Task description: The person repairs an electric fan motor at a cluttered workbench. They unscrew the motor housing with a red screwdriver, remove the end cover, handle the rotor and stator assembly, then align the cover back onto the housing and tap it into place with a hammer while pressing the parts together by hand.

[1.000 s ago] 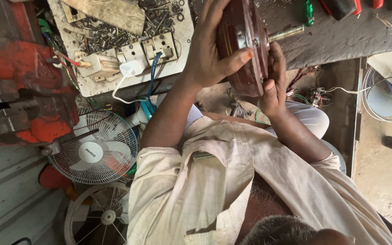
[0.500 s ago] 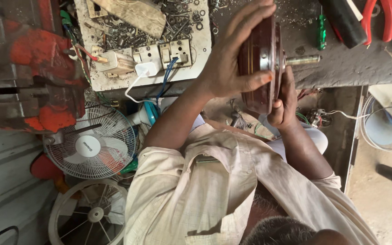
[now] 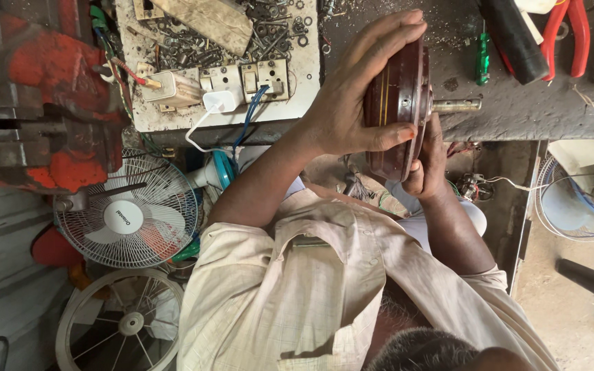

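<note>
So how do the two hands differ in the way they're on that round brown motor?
The left hand lies spread over the fan motor, fingers reaching past its upper rim and thumb pressed across its edge; the right hand is curled at the lower rim. The left hand shows in full; the right hand is partly hidden behind the housing, on the side of the shaft. Both touch the motor, which is held on edge.

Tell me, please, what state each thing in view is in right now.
fan motor: lifted off the bench, held on edge, shaft pointing sideways.
left hand: spread over the motor's face, gripping it.
right hand: clasping the motor's lower rim.
white charger: plugged into the socket board.
table fan: blades still.
green screwdriver: lying flat on the bench.
</note>
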### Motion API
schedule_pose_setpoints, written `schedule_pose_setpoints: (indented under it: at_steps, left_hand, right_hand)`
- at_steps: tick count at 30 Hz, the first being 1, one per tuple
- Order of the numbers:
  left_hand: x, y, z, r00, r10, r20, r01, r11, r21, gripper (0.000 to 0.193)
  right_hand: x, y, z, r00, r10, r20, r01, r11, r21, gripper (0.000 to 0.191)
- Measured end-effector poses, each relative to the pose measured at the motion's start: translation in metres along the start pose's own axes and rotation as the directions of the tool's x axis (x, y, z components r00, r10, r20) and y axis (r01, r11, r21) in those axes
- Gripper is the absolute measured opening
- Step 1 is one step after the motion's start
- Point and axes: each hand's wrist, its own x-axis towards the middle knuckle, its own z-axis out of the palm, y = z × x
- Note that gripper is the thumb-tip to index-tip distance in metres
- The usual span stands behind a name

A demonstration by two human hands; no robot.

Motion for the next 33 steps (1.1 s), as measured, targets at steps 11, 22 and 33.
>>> schedule_pose_setpoints:
  at_steps: [11,22,33]
  left_hand:
    - [-0.0024,-0.0024,0.0039,1.000,0.011,-0.017,-0.011,1.000,0.010,0.095]
    - [-0.0024,-0.0011,0.0023,1.000,-0.010,-0.004,0.010,1.000,0.004,0.094]
    - [-0.0002,0.0021,0.0019,1.000,-0.004,-0.008,0.004,1.000,0.000,0.092]
  right_hand:
    - [0.0030,0.0017,-0.0063,0.998,-0.048,0.032,0.052,0.991,-0.122,0.086]
    - [-0.0030,0.0076,-0.0078,0.999,-0.044,0.028,0.047,0.991,-0.122,0.084]
    - [0.0024,-0.0006,-0.0071,1.000,0.003,0.028,0.001,0.987,-0.162,0.091]
